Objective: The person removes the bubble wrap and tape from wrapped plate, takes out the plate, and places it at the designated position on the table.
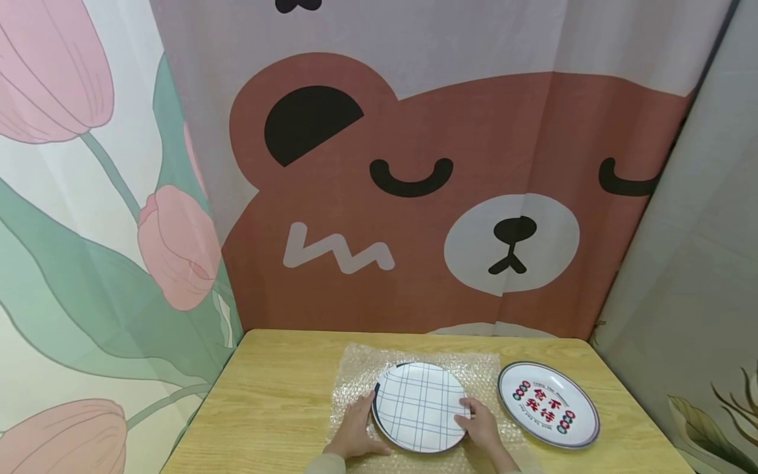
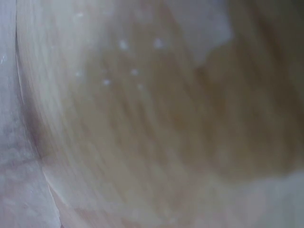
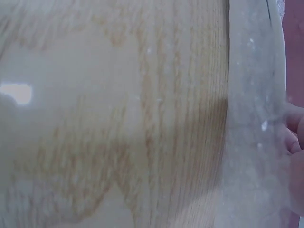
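A round white plate (image 1: 420, 408) with a blue grid pattern is held between both hands in the head view, over a sheet of bubble wrap (image 1: 361, 362). A dark band shows along its left edge. My left hand (image 1: 357, 431) grips the left rim, thumb toward the near side. On the opposite side my right hand (image 1: 482, 428) pinches the rim, fingertips lying over the grid. In the right wrist view part of the right hand (image 3: 295, 147) appears at the right edge beside the bubble wrap. The left wrist view is blurred and shows mostly tabletop.
To the right on the wooden table (image 1: 266, 401) lies a second white plate (image 1: 547, 405) with a dark rim and red lettering, close to the bubble wrap. Behind the table hangs a bear-print curtain (image 1: 331, 296); a tulip-print curtain (image 1: 177, 349) borders the left side.
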### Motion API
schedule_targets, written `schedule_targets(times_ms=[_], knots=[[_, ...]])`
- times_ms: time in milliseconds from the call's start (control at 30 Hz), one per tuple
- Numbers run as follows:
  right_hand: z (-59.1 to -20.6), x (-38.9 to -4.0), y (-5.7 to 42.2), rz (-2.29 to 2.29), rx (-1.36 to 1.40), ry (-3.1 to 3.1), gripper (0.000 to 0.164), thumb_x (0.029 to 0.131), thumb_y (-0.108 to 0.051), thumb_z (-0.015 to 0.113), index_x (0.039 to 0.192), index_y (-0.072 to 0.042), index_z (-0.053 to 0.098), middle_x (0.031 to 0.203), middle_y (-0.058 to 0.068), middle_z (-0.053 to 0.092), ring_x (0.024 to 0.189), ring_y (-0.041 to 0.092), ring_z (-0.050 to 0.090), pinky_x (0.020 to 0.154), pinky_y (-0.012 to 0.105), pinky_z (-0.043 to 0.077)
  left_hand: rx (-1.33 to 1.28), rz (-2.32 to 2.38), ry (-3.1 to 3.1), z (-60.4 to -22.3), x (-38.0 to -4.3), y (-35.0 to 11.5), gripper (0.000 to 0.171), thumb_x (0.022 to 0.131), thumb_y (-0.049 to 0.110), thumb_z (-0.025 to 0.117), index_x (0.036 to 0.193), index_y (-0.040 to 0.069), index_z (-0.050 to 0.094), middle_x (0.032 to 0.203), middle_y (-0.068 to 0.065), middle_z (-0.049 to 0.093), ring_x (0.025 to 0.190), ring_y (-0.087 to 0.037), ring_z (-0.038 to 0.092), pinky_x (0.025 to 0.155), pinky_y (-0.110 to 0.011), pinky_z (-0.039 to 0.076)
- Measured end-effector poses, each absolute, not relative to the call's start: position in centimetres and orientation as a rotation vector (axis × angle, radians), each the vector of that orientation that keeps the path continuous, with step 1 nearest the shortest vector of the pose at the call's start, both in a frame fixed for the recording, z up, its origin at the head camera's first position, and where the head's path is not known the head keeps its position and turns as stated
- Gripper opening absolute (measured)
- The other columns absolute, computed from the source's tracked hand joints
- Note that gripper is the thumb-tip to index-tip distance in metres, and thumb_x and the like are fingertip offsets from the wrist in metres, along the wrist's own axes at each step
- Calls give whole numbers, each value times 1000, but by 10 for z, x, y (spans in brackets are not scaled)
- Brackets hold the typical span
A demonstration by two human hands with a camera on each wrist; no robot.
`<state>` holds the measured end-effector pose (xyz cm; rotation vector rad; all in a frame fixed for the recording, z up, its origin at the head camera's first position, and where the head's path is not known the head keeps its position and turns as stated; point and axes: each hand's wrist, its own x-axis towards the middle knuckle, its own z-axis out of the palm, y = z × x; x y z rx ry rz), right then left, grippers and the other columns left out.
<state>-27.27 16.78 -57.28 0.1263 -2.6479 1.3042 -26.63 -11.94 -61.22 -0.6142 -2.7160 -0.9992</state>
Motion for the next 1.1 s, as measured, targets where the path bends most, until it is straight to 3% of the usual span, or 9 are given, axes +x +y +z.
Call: schedule_targets(times_ms=[233, 433, 700, 1000, 1100], knots=[[-569, -270, 167, 1297, 93, -2620, 36, 67, 2, 68, 98, 15, 56, 88, 26, 60, 70, 27, 58, 59, 29, 48, -599, -995, -2738, -611, -266, -119, 116, 47, 53, 79, 134, -7, 30, 133, -24, 37, 123, -44, 28, 100, -56, 17], [-568, -271, 168, 1272, 41, -2628, 36, 66, 1, 69, 97, 14, 57, 85, 23, 61, 70, 25, 58, 62, 30, 47, -576, -995, -2773, -609, -265, -119, 116, 48, 54, 78, 135, -5, 28, 135, -22, 36, 125, -42, 26, 102, -54, 16], [-564, -269, 171, 1285, -14, -2596, 37, 64, 0, 70, 97, 12, 59, 85, 23, 62, 81, 35, 57, 72, 40, 46, -584, -995, -2758, -605, -263, -118, 115, 48, 50, 80, 134, -6, 30, 133, -23, 37, 124, -43, 27, 101, -54, 17], [-569, -271, 177, 1554, -85, -2473, 38, 68, 4, 67, 103, 15, 55, 88, 24, 61, 81, 28, 57, 58, 22, 47, -562, -995, -2780, -604, -263, -117, 115, 47, 49, 81, 135, -5, 29, 135, -22, 36, 125, -41, 27, 102, -52, 16], [-570, -271, 177, 1644, -107, -2431, 39, 71, 5, 65, 107, 15, 53, 88, 23, 61, 79, 22, 56, 57, 22, 47, -561, -992, -2784, -604, -263, -117, 115, 47, 50, 80, 135, -5, 28, 135, -21, 36, 125, -41, 26, 102, -53, 16]])
